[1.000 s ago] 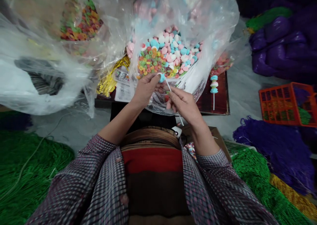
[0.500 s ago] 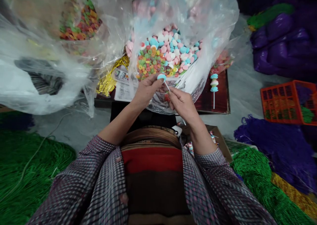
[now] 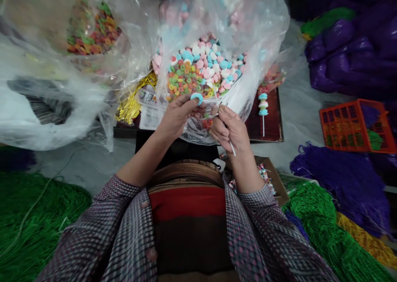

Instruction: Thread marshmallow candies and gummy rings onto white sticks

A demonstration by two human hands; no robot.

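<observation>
My left hand (image 3: pixel 176 115) pinches a blue-and-white marshmallow (image 3: pixel 196 98) between thumb and fingers. A thin white stick (image 3: pixel 232 148) passes through the closed fingers of my right hand (image 3: pixel 231 127), its upper end leaning left and its lower end showing below the palm. Stick and marshmallow are apart. Just beyond my hands lie pink, white and blue marshmallows (image 3: pixel 215 65) and small coloured ring candies (image 3: pixel 183 78) in a clear plastic bag (image 3: pixel 263 38). A bundle of white sticks (image 3: pixel 232 95) rests at the bag's right side.
On the dark table (image 3: pixel 273 125), a candy skewer (image 3: pixel 263 108) lies to the right. Gold ties (image 3: pixel 132 106) and printed paper (image 3: pixel 150 115) are at left, near another bag of ring candies (image 3: pixel 99 34). A cardboard box (image 3: pixel 276 176) and an orange crate (image 3: pixel 341 127) stand at right.
The stick has come away from the marshmallow and its top now points more upright. My right hand has turned, palm side more visible. The view has shifted slightly.
</observation>
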